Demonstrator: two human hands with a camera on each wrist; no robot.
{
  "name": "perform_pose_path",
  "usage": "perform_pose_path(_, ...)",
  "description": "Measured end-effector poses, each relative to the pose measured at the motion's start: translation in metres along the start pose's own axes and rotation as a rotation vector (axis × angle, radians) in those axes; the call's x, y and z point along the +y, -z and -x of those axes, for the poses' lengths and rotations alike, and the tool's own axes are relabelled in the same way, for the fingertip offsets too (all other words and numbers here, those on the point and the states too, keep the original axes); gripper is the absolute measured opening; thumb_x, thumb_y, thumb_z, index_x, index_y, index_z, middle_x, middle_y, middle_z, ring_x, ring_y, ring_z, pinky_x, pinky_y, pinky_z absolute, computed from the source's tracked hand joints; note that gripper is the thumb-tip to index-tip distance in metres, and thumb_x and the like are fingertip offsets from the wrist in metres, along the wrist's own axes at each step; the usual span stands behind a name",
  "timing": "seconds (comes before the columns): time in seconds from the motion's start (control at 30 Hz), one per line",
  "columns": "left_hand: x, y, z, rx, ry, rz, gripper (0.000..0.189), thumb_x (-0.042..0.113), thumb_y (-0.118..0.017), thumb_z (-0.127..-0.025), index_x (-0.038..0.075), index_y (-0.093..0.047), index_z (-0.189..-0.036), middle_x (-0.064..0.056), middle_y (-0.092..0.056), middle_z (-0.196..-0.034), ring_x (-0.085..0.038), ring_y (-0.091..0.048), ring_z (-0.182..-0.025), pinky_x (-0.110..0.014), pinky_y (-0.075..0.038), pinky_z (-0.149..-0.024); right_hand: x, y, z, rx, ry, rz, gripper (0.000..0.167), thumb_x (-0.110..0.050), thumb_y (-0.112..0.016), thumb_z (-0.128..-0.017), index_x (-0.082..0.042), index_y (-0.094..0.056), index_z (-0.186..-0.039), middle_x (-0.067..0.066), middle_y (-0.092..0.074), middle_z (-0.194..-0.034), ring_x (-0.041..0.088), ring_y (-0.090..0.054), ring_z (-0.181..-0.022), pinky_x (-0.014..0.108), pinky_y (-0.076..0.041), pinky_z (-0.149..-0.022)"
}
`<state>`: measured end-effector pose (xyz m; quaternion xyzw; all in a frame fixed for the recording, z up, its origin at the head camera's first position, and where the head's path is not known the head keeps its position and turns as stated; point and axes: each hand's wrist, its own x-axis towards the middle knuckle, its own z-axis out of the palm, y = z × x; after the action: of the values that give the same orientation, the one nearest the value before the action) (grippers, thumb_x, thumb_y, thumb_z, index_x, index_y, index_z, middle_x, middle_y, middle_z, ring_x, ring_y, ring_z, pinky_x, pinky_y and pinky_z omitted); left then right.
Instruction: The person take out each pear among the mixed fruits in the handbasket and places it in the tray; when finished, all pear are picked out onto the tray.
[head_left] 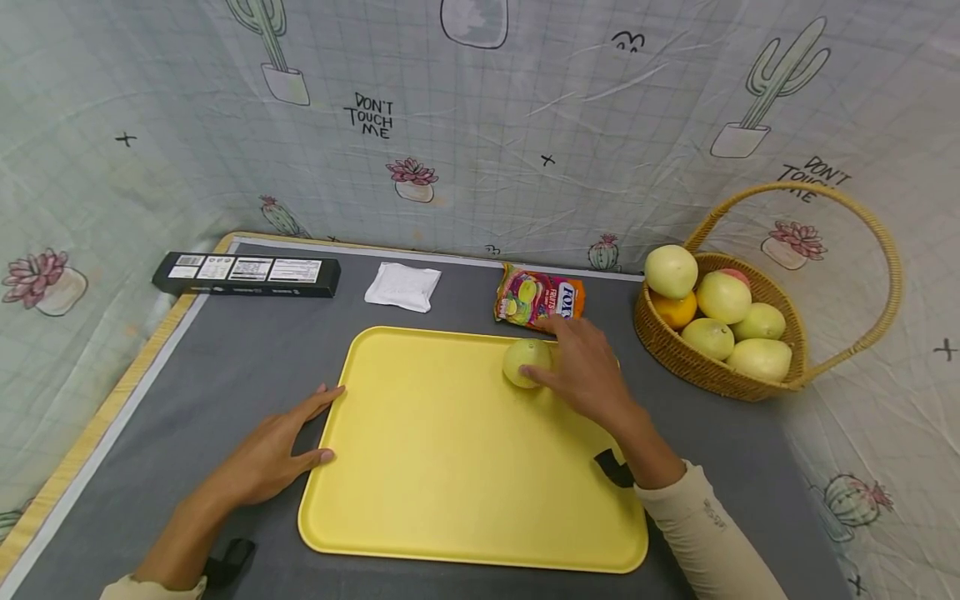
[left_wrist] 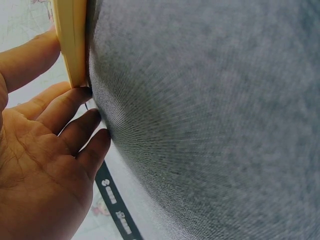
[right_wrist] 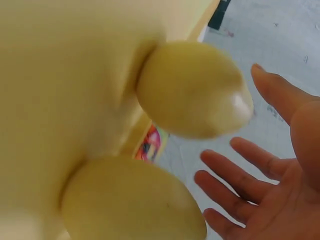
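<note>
A yellow tray (head_left: pixel 465 467) lies on the grey tabletop. At its left rim, my left hand (head_left: pixel 258 458) touches the edge with spread fingers and thumb; the left wrist view shows the fingertips (left_wrist: pixel 92 117) against the tray's side and the grey cloth. Near the far right of the tray sits a round yellow-green fruit (head_left: pixel 525 363). My right hand (head_left: pixel 585 371) is over and beside it, thumb overlapping it in the head view. In the right wrist view that hand's fingers are spread, apart from two pale yellow-green fruits (right_wrist: pixel 192 90); the head view shows only one.
A wicker basket (head_left: pixel 697 367) of fruit, with a tall handle, stands at the right. Along the back lie a colourful candy packet (head_left: pixel 525 298), a white packet (head_left: pixel 403 286) and a long black box (head_left: pixel 247 275). A patterned cloth (head_left: pixel 487 125) hangs behind.
</note>
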<state>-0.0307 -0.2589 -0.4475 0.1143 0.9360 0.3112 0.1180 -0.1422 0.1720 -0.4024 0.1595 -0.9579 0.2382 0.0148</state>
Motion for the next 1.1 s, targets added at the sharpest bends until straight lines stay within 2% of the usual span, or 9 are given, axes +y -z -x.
perform_pose_path(0.13, 0.000, 0.001, 0.000, 0.001, 0.004, -0.001, 0.093, 0.021, -0.086, -0.090, 0.020, -0.033, -0.168, -0.029, -0.031, -0.170, -0.055, -0.040, -0.151, -0.074, -0.042, -0.111, 0.007, 0.012, -0.004, 0.072, 0.005, -0.028, 0.074, -0.040, -0.089, -0.088, -0.013, -0.056, -0.149, 0.018, -0.064, -0.140, 0.040, -0.053, -0.128, 0.064, -0.040, -0.112)
perform_pose_path(0.27, 0.000, 0.001, 0.000, 0.005, -0.001, -0.001, 0.093, 0.020, -0.085, -0.091, 0.021, -0.034, -0.168, -0.029, -0.032, -0.170, -0.055, -0.040, -0.151, -0.074, -0.042, -0.110, 0.016, 0.025, -0.008, 0.158, 0.015, -0.040, 0.078, -0.038, -0.091, -0.086, -0.010, -0.055, -0.150, 0.021, -0.063, -0.142, 0.042, -0.053, -0.126, 0.063, -0.042, -0.111)
perform_pose_path(0.47, -0.001, 0.001, 0.000, 0.010, -0.009, -0.005, 0.092, 0.019, -0.085, -0.091, 0.020, -0.034, -0.167, -0.029, -0.032, -0.170, -0.054, -0.041, -0.151, -0.073, -0.042, -0.111, 0.035, 0.042, -0.012, 0.276, 0.007, -0.082, 0.071, -0.028, -0.090, -0.088, -0.006, -0.058, -0.147, 0.022, -0.061, -0.144, 0.045, -0.050, -0.135, 0.066, -0.039, -0.115)
perform_pose_path(0.67, -0.001, 0.000, 0.000, 0.008, -0.011, -0.006, 0.092, 0.020, -0.085, -0.091, 0.020, -0.034, -0.167, -0.029, -0.033, -0.170, -0.054, -0.041, -0.150, -0.073, -0.042, -0.110, 0.059, 0.055, -0.016, 0.450, -0.005, -0.121, 0.068, -0.021, -0.093, -0.084, -0.004, -0.062, -0.143, 0.025, -0.062, -0.140, 0.046, -0.053, -0.130, 0.064, -0.040, -0.110)
perform_pose_path(0.93, -0.002, 0.001, 0.000, 0.007, -0.009, -0.006, 0.091, 0.020, -0.085, -0.091, 0.020, -0.035, -0.167, -0.029, -0.033, -0.170, -0.054, -0.042, -0.150, -0.073, -0.042, -0.110, 0.093, 0.064, -0.022, 0.654, -0.077, -0.140, 0.063, -0.024, -0.092, -0.086, -0.006, -0.065, -0.140, 0.023, -0.063, -0.140, 0.045, -0.051, -0.133, 0.064, -0.036, -0.116)
perform_pose_path(1.1, -0.001, 0.000, 0.000, 0.005, -0.005, -0.009, 0.092, 0.020, -0.086, -0.090, 0.019, -0.035, -0.167, -0.029, -0.033, -0.170, -0.054, -0.042, -0.150, -0.073, -0.042, -0.110, 0.111, 0.068, -0.028, 0.725, -0.125, -0.145, 0.064, -0.024, -0.092, -0.085, -0.005, -0.065, -0.140, 0.025, -0.063, -0.139, 0.046, -0.050, -0.135, 0.062, -0.031, -0.122)
